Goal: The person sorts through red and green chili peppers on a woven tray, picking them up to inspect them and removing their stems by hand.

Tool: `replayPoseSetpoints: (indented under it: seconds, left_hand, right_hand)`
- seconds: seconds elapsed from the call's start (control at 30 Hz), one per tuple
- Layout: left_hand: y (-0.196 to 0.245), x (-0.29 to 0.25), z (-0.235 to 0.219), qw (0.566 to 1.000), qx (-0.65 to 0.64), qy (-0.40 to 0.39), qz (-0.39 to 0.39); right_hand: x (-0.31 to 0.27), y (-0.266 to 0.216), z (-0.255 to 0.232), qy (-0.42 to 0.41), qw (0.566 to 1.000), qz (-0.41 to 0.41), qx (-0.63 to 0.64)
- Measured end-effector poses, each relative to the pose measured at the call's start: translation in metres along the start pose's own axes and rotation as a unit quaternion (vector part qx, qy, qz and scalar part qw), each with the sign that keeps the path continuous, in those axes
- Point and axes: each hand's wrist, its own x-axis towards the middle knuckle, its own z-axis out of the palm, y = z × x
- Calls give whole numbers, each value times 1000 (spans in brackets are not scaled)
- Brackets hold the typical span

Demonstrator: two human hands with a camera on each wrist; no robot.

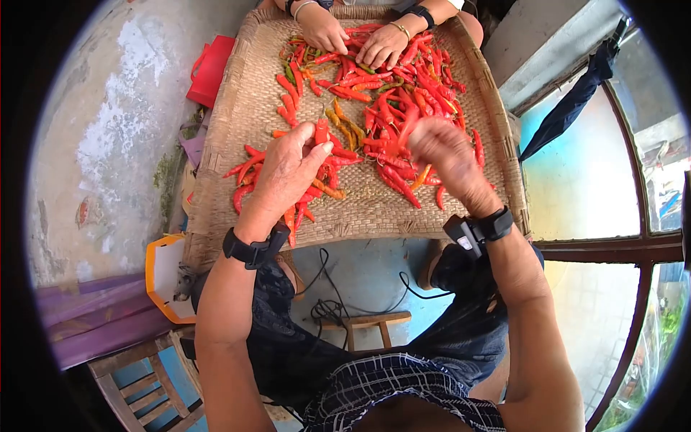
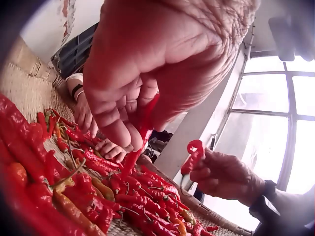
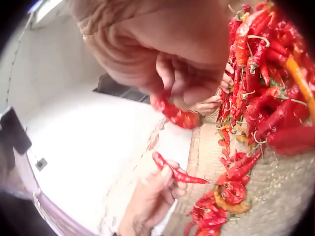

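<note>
My left hand (image 1: 291, 164) pinches a red chili pepper (image 1: 322, 132) between thumb and fingers, above the near left part of a woven tray (image 1: 389, 227). In the right wrist view that pepper (image 3: 183, 177) is long and slightly bent, its tip pointing toward the tray. My right hand (image 1: 448, 153), blurred in the head view, holds another red chili (image 3: 177, 114), curved and wrinkled, over the right-hand heap of chilies (image 1: 403, 176). A smaller pile of chilies (image 1: 248, 169) lies below my left hand.
Across the tray, another person's two hands (image 1: 322, 30) (image 1: 383, 47) are among the chilies at the far edge. A red bag (image 1: 210, 70) and a wall (image 1: 108, 144) stand at left, a window (image 1: 583, 173) at right. Below are a wooden stool (image 1: 367, 320) and black cables (image 1: 330, 311).
</note>
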Motion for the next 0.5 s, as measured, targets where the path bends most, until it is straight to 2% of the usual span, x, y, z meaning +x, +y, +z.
replayPoseSetpoints:
  seconds: [0.07,0.1,0.13,0.17,0.2,0.27,0.3,0.33,0.37,0.43,0.47,0.5]
  left_hand:
    - [-8,2,10,982,-182,-27,-31]
    - [-7,3,12,983,-181,-27,-29]
    - [-4,2,17,964,-255,-52,-46]
    - [0,0,21,939,-328,-77,-65]
    - [5,-1,26,940,-327,-78,-63]
    - [12,-4,34,915,-374,-134,-71]
    - [11,-3,39,913,-378,-144,-55]
    - [9,-4,41,913,-377,-145,-53]
    - [8,-5,41,936,-313,-153,-56]
    - [12,-3,32,976,-163,-142,-33]
    - [7,0,30,976,-161,-142,-31]
    - [-2,3,30,996,-8,-64,58]
  right_hand:
    - [10,0,-7,180,980,-21,85]
    - [9,1,-9,180,982,-1,48]
    - [7,2,-10,180,983,20,10]
    - [1,4,-6,119,991,50,-33]
    - [-5,2,7,57,992,79,-75]
    - [-9,35,29,-41,979,-98,-172]
    - [-12,33,34,-38,979,-98,-172]
    - [-15,29,38,-95,974,-48,-201]
    - [-15,26,39,-151,962,2,-228]
    - [-13,24,32,-144,958,29,-247]
    - [-11,23,25,-138,953,57,-265]
    - [-6,25,14,-132,940,27,-313]
